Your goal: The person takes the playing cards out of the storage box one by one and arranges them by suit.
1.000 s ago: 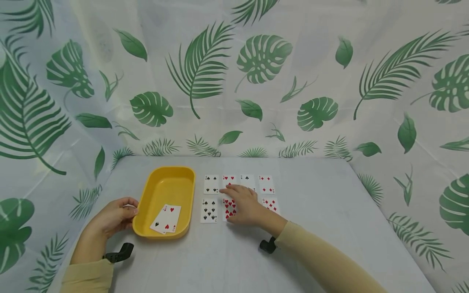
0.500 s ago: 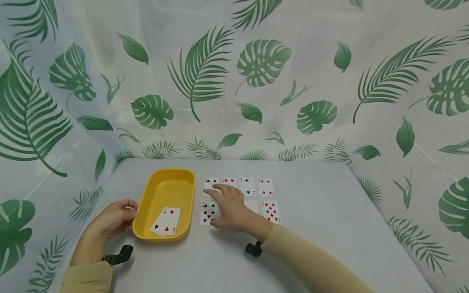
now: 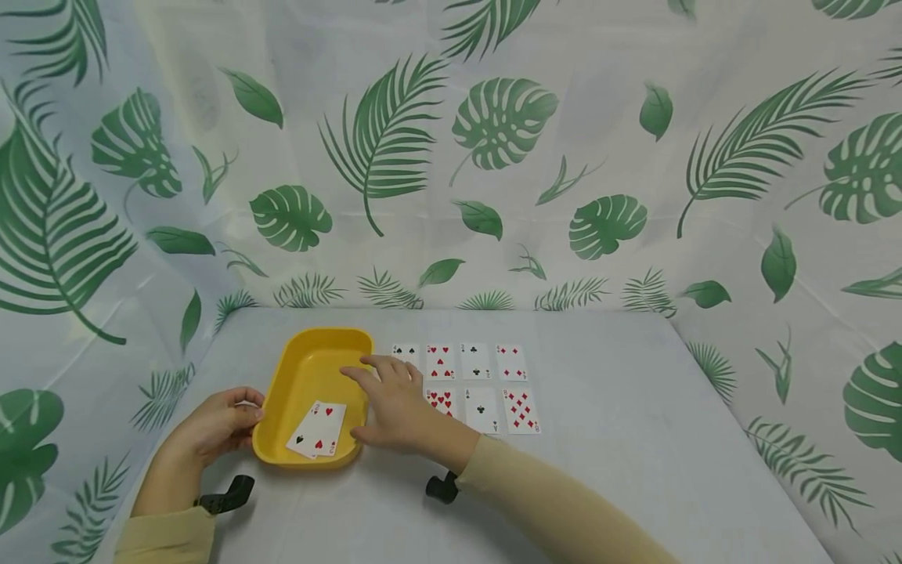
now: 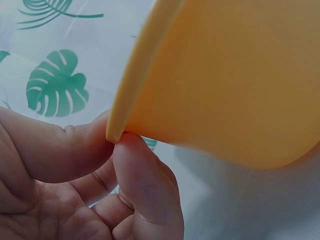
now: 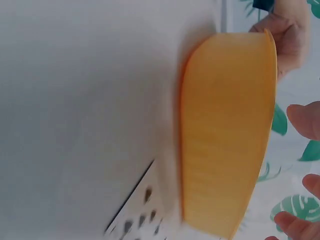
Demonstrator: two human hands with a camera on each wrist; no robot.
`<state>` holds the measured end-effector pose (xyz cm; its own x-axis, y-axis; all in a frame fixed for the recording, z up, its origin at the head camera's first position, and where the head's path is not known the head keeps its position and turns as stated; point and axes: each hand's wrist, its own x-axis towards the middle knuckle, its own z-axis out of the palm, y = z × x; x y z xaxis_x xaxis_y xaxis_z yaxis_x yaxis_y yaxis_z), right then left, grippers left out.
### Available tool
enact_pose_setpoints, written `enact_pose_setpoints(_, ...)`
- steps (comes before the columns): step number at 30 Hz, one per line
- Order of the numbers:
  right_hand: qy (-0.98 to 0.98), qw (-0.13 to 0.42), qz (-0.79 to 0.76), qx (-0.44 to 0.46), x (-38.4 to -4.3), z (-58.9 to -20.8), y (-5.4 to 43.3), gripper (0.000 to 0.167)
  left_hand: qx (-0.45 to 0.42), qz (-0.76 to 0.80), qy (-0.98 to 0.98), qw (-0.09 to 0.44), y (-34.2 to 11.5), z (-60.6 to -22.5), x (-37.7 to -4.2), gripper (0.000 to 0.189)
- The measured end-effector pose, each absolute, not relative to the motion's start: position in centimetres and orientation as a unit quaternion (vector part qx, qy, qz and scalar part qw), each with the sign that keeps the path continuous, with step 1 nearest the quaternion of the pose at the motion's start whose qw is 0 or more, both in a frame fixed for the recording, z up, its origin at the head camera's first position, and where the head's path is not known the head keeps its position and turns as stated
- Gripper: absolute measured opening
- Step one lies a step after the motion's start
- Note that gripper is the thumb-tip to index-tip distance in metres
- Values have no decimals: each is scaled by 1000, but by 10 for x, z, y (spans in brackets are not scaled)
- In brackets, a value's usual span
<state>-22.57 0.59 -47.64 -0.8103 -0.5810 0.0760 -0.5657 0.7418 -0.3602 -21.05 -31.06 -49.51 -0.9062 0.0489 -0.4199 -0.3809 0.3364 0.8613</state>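
My left hand (image 3: 221,423) pinches the left rim of a yellow tray (image 4: 215,80) between thumb and fingers. Two overlapping playing cards (image 3: 326,429) lie in the tray's near end, a heart card over a spade card. Over the tray's right rim is my right hand (image 3: 396,403), its fingers spread and holding nothing. In the right wrist view its fingertips (image 5: 295,225) show at the right edge, apart from the tray wall. A spade card (image 5: 137,210) lies on the table beside the tray; my right hand hides it in the head view.
Two rows of face-up cards lie right of the tray, including the ace of clubs (image 3: 481,410), a diamond card (image 3: 521,411), the two of clubs (image 3: 475,362) and the four of diamonds (image 3: 511,363). Leaf-print cloth (image 3: 493,258) walls the white table (image 3: 613,439).
My right hand has moved left, from over the middle cards to the tray's right rim, uncovering the ace of clubs and the heart cards. My left hand still holds the tray.
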Motion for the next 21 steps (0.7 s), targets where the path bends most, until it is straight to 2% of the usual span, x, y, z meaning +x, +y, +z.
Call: enact_pose_setpoints(21,932,25,-105,-347,-227,-492,-62,97,-115,565,795,188,-311,-496,-211,23)
